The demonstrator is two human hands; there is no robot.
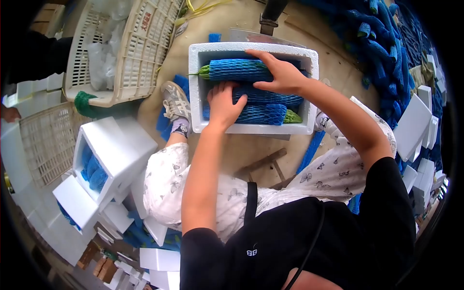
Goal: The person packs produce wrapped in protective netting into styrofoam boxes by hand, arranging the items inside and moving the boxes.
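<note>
A white foam box [192, 92] stands between the person's feet. In it lie green vegetables in blue mesh sleeves: one [237, 70] along the far side, one [268, 95] in the middle, and one [263, 114] along the near side with its green end at the right. My left hand [224, 104] rests on the left part of the middle and near sleeves, fingers bent and thumb apart. My right hand [280, 75] reaches over the right part of the far sleeve, thumb and forefinger spread wide. Its other fingers are partly hidden.
A cream plastic crate [137, 53] with clear bags stands at the upper left. Below it is a tilted foam box [116, 150] holding blue-sleeved items. Many blue-sleeved vegetables [382, 53] are heaped at the upper right, beside foam lids [413, 125]. A person's dark sleeve [41, 58] shows at far left.
</note>
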